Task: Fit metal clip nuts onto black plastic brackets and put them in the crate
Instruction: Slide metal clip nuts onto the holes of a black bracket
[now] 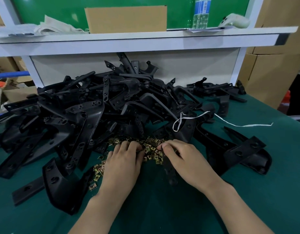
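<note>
Brass clip nuts (152, 152) lie heaped close for quick picking: my left hand (123, 161) curls fingers into them, grip unclear, while my right hand (184, 159) pinches a black bracket (170, 173) end, steadied for fitting.

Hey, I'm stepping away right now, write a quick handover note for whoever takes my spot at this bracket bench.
Left hand: fingers curled down into the clip nuts; whether it has one is hidden.
Right hand: grips a black bracket that runs under its palm, at the edge of the nuts.
The bracket heap sits behind the nuts on the green mat, with more brackets to either side.
Done: no fitted bracket shows, and the crate is out of view.
Left: clip a nut onto the held bracket, crate it, then work through the heap.
</note>
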### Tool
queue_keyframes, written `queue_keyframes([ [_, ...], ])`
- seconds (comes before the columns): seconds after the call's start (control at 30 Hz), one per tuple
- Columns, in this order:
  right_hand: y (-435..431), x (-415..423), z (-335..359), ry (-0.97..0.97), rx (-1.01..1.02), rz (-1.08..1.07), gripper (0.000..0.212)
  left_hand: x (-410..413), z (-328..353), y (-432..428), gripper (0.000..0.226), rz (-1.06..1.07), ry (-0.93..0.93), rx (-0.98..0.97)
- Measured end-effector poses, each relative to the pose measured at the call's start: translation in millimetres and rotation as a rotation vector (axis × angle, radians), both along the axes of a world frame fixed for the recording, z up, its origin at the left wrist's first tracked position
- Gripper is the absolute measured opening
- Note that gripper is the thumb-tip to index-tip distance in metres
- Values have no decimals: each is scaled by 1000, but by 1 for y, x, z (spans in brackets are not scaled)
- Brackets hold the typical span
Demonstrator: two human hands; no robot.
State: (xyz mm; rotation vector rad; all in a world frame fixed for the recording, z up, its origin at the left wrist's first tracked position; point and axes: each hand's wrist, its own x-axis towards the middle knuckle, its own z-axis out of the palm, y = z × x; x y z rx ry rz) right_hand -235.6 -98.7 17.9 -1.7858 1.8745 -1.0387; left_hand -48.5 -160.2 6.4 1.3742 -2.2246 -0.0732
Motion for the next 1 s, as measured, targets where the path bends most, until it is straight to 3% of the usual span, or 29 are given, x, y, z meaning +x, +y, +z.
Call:
queue_keyframes([
  [0.33, 2, -2, -1, -30, -18, -8, 47, 3, 3, -2, 8, 13, 306, -76],
  [0.47, 2, -2, 0, -23, -34, 1, 46, -4, 15, 7, 3, -99, 784, 167],
  [0.57, 2, -1, 0, -2, -47, 6, 46, -12, 15, 11, 13, -180, 969, 404],
  [0.77, 3, -1, 1, 8, -49, 16, 44, -11, 13, 10, 24, -302, 1110, 526],
  [1.0, 6, 1, 4, 5, -86, 78, 30, -12, 15, 17, 29, -429, 967, 554],
])
